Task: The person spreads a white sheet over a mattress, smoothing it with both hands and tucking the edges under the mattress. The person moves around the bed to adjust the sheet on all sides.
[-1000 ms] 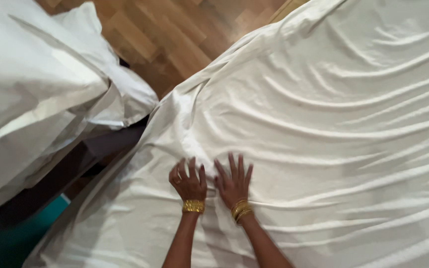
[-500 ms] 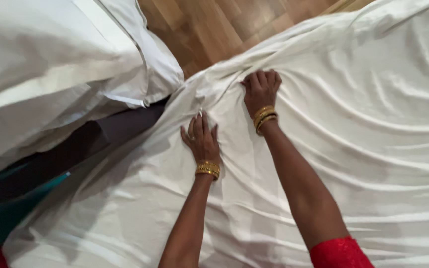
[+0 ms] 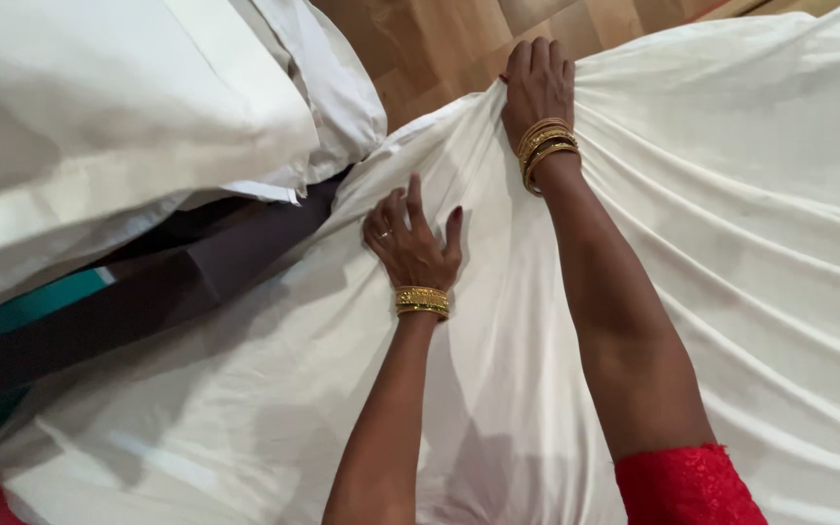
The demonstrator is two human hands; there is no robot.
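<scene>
1. Bedsheet (image 3: 712, 253), white and creased, covers a bed and fills the view from five o'clock up to one o'clock; its folds fan out from the far edge, where it is being gripped.
2. The right hand (image 3: 537, 83), at twelve o'clock, is curled shut over that edge, bunching the cloth, seemingly to draw it taut. Gold bangles (image 3: 544, 151) ring the wrist; a red sleeve (image 3: 682, 486) shows at five o'clock.
3. The left hand (image 3: 412, 243), near centre, lies open and flat with fingers spread, holding nothing, apparently pinning the sheet so it stays put.
4. White pillows (image 3: 119, 126) are heaped at ten o'clock.
5. Wooden floor (image 3: 459, 44) shows at twelve o'clock, beyond the bed.
</scene>
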